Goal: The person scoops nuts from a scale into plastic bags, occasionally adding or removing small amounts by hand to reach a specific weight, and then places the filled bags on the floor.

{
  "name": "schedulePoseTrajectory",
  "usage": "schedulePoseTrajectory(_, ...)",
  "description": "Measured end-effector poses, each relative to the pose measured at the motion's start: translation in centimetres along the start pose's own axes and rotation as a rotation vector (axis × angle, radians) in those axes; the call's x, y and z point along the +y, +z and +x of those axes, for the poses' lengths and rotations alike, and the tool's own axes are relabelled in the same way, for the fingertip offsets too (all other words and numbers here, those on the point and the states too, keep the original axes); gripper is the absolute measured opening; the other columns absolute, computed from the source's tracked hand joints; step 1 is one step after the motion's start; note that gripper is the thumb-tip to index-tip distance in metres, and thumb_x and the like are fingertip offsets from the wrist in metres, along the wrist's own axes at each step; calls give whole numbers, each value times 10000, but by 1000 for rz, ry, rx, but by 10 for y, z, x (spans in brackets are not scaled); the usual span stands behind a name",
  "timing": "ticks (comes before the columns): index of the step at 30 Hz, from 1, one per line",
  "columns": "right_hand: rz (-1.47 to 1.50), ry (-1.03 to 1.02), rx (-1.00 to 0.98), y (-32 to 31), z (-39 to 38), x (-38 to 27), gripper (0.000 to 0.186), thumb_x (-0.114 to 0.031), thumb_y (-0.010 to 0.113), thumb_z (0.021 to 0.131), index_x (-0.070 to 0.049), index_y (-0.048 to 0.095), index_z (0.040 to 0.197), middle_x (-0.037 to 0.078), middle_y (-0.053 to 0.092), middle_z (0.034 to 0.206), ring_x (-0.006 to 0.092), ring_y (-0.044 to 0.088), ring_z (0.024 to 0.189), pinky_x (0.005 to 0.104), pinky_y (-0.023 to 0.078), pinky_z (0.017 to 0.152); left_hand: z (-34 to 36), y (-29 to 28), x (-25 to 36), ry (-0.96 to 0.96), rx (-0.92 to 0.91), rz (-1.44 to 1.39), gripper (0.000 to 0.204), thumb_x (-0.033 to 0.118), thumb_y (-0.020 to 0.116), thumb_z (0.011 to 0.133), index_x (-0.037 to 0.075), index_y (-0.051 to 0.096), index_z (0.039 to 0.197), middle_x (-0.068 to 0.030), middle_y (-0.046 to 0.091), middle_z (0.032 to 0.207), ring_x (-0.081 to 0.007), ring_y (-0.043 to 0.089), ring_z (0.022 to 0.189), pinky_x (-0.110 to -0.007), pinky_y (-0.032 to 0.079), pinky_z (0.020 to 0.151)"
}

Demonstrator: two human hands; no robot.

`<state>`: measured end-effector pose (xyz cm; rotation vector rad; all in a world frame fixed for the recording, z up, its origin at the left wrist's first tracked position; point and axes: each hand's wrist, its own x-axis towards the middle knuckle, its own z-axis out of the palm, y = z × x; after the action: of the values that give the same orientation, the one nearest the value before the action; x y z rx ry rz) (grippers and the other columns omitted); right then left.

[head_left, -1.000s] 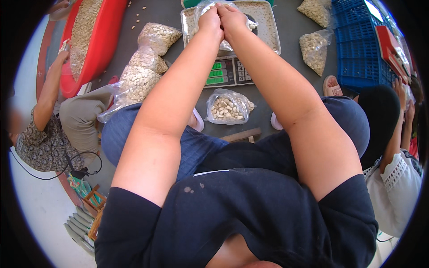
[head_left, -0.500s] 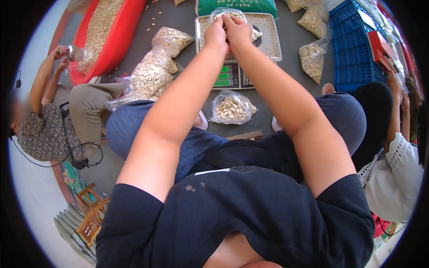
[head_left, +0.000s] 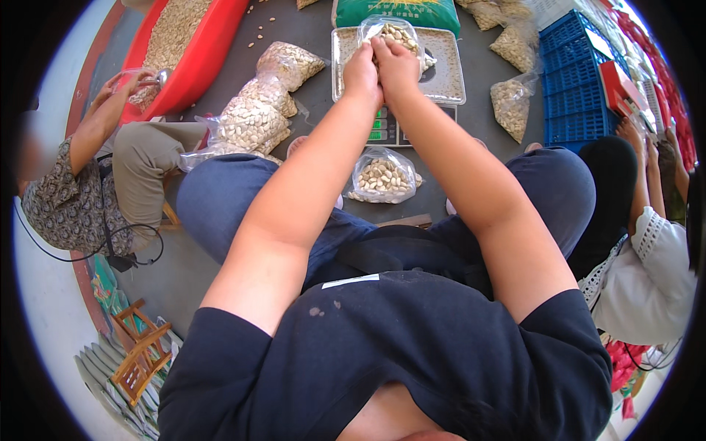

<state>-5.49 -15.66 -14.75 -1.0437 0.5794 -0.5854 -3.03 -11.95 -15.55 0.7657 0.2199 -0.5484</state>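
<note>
A clear plastic bag (head_left: 404,35) of pale, flat seeds, which look like pumpkin seeds, is between my hands above the scale. My left hand (head_left: 362,72) and my right hand (head_left: 398,67) are side by side with fingers curled on the bag's near side; their fingertips are partly hidden. Below is the scale's speckled metal tray (head_left: 447,87), with a few loose seeds beside the bag. My wrists partly cover the scale's green display (head_left: 378,135). Nearer me, a second clear bag of seeds (head_left: 384,178) sits on the floor between my feet.
Filled seed bags (head_left: 254,110) lie in a row on the left, and more bags (head_left: 510,103) on the right. A red tub (head_left: 213,62) of seeds stands far left, where a person holds a bag and a shiny metal object. A blue crate (head_left: 570,81) and green sack (head_left: 397,15) stand nearby.
The bag in my hands shows more of its seeds and sits slightly further right in view. At the left, the other person's hands and metal object have moved toward the tub.
</note>
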Motion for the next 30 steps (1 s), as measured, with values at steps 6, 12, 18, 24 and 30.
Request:
schedulePoseTrajectory(6,-443,231,1,-62,-60,101,212,-193,600,748,12,594,803,46,565,654,97,500,570,240,408,514,-43,-104,-71,-195,400,-109,187,215,449,833,36,502,827,-86,552,804,-201,541,708,-324,455,643)
schedulePoseTrajectory(12,-349,619,72,-120,-89,163,184,-170,536,799,1,549,865,69,570,739,136,512,628,267,420,563,-55,-167,-138,-486,539,93,191,220,404,845,53,495,871,-74,548,840,-230,534,773,-397,451,655)
schedulePoseTrajectory(18,-1619,35,-437,-163,-90,165,122,-64,533,713,-19,598,806,112,602,790,229,578,755,309,453,651,-46,-190,-129,-988,190,813,263,184,332,827,74,516,978,-100,559,944,-251,529,877,-486,417,698)
schedulePoseTrajectory(24,-2010,138,-1287,-137,-57,127,190,-64,582,600,-129,648,766,112,607,812,260,582,744,340,459,678,-49,-165,-109,-1031,-48,1080,388,199,420,793,105,426,1169,-102,396,1229,-308,353,1133,-553,346,795)
schedulePoseTrajectory(30,-1440,-271,-290,-52,51,42,175,-196,548,687,-43,601,754,178,576,706,322,563,686,388,447,620,-43,-30,28,-299,-703,2034,345,221,512,726,51,522,1025,-179,543,968,-309,529,878,-370,420,749)
